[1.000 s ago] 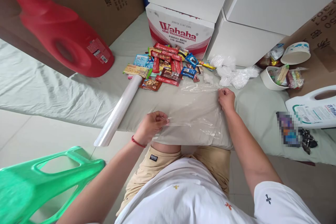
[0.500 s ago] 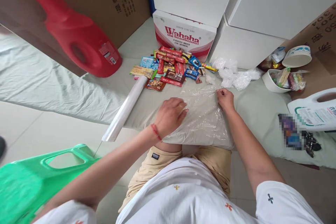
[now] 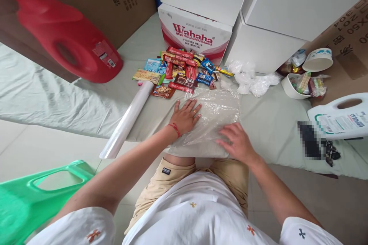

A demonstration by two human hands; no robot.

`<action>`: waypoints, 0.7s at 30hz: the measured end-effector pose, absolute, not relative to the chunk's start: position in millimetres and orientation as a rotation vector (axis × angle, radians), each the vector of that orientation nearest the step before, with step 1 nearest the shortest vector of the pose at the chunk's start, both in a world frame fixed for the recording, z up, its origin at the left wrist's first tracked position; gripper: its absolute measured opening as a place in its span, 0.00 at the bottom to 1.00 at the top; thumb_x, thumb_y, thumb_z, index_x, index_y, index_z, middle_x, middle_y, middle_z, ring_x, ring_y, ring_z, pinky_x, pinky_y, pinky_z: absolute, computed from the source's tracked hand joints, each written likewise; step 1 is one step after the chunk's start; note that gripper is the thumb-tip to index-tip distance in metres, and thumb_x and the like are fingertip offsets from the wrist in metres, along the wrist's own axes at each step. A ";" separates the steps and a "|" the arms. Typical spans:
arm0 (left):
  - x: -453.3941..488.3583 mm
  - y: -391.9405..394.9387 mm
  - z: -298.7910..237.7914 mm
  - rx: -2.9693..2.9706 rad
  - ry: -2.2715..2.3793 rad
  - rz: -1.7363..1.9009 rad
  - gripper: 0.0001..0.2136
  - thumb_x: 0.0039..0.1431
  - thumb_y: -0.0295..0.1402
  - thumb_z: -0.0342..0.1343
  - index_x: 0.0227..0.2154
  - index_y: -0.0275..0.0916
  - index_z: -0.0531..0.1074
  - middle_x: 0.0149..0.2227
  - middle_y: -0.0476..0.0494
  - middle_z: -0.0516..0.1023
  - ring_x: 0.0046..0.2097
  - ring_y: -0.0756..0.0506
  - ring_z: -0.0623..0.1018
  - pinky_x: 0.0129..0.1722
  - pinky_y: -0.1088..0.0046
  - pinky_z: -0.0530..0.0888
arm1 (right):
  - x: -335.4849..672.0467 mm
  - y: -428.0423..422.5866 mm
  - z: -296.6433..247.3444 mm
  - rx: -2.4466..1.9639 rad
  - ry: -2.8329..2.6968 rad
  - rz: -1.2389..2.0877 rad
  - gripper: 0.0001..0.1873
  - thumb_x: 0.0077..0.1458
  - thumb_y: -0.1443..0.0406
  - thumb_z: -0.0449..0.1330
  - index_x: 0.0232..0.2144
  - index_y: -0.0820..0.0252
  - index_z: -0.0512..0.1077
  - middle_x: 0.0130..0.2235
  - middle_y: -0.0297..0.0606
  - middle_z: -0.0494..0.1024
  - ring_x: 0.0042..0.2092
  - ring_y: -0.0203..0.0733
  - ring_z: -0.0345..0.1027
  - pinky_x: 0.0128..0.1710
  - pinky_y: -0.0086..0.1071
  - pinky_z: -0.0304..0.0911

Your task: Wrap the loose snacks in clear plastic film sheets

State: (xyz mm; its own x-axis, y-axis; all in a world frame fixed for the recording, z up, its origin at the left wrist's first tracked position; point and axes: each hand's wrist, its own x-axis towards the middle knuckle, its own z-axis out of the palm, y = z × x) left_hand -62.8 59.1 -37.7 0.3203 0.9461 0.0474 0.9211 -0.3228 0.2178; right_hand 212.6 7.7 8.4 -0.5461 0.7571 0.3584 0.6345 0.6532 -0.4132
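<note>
A sheet of clear plastic wrap (image 3: 214, 111) lies spread and creased on the pale green cloth (image 3: 267, 134) in front of me. My left hand (image 3: 185, 116), with a ring and a red string bracelet, rests flat on the wrap's left part, fingers spread. Over its lower right part is my right hand (image 3: 237, 141), fingers apart and slightly bent; whether it touches the film I cannot tell. Just beyond the sheet sits a heap of wrapped snacks (image 3: 184, 71). A roll of clear film (image 3: 128, 120) lies slanted on the left, its near end past the cloth's edge.
Behind the snacks stands a Wahaha water box (image 3: 195, 34). Crumpled clear plastic (image 3: 255, 80) and a white bowl (image 3: 293, 88) of packets are at right, near a white detergent bottle (image 3: 342, 118) and keys (image 3: 332, 153). A red bottle (image 3: 71, 42) and green plastic stool (image 3: 23, 203) are leftward.
My left hand has flattened onto the wrap with fingers spread. My right hand has let go of the wrap's far right edge and come nearer to me, opening. The view has shifted slightly.
</note>
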 end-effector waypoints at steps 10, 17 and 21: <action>-62.2 59.0 -36.6 2.395 1.723 0.282 0.27 0.75 0.44 0.37 0.72 0.47 0.59 0.76 0.40 0.54 0.76 0.38 0.54 0.72 0.37 0.41 | 200.7 -36.4 -27.5 -1.127 -2.444 0.102 0.14 0.69 0.70 0.56 0.46 0.51 0.80 0.38 0.40 0.81 0.42 0.48 0.67 0.43 0.44 0.66; -62.6 59.1 -36.5 2.377 1.712 0.320 0.27 0.75 0.44 0.38 0.72 0.45 0.59 0.76 0.39 0.54 0.76 0.36 0.55 0.72 0.36 0.41 | 228.4 -73.0 -30.6 -1.053 -2.400 0.137 0.18 0.65 0.74 0.59 0.51 0.50 0.78 0.38 0.39 0.81 0.41 0.49 0.69 0.42 0.44 0.70; -62.0 57.9 -38.0 2.386 1.699 0.339 0.27 0.75 0.44 0.38 0.72 0.45 0.59 0.75 0.38 0.55 0.76 0.35 0.55 0.72 0.35 0.42 | 207.3 -63.3 -13.7 -1.078 -2.306 0.192 0.19 0.66 0.72 0.58 0.53 0.49 0.77 0.40 0.40 0.81 0.44 0.49 0.71 0.44 0.45 0.72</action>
State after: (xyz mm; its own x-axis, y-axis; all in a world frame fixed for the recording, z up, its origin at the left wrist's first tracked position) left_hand -62.0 57.9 -38.0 0.3161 0.9458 0.0737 0.9018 -0.3237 0.2864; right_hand 207.3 -63.3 -13.7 -0.5050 0.7405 0.4435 0.6570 0.6630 -0.3589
